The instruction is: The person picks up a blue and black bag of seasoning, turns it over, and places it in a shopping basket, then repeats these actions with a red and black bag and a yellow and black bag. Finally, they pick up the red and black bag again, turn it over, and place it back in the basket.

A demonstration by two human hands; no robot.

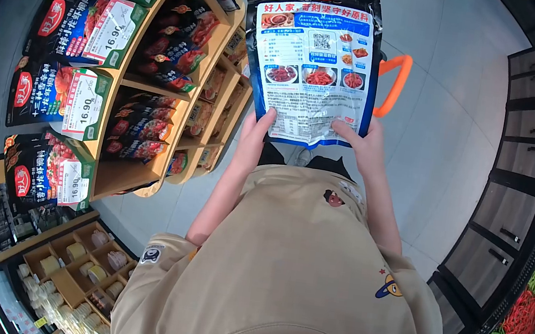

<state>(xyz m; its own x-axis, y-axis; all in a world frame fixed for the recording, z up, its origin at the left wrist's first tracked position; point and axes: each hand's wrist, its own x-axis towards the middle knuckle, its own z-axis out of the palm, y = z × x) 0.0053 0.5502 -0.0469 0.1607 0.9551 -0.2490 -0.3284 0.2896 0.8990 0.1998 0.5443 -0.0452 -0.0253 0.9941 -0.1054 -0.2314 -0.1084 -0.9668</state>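
Note:
Upright in front of my body is a large black and blue seasoning pouch (pixel 315 58), its printed back with a QR code and food pictures facing me. My left hand (pixel 258 132) pinches its lower left edge, the thumb on the front. At the lower right edge my right hand (pixel 360 142) grips it the same way, thumb over the printed side. The other fingers of both hands are hidden behind the pouch. An orange handle (pixel 394 86) shows just beyond the pouch's right side, above my right hand; what it belongs to is hidden.
A wooden shelf unit (pixel 121 178) at the left holds several similar pouches with price cards (pixel 84 106). Below it stands a divided wooden display (pixel 66 282). Dark cabinets (pixel 502 205) line the right, beside red and green peppers (pixel 521 315). Pale floor tiles (pixel 447 136) lie between.

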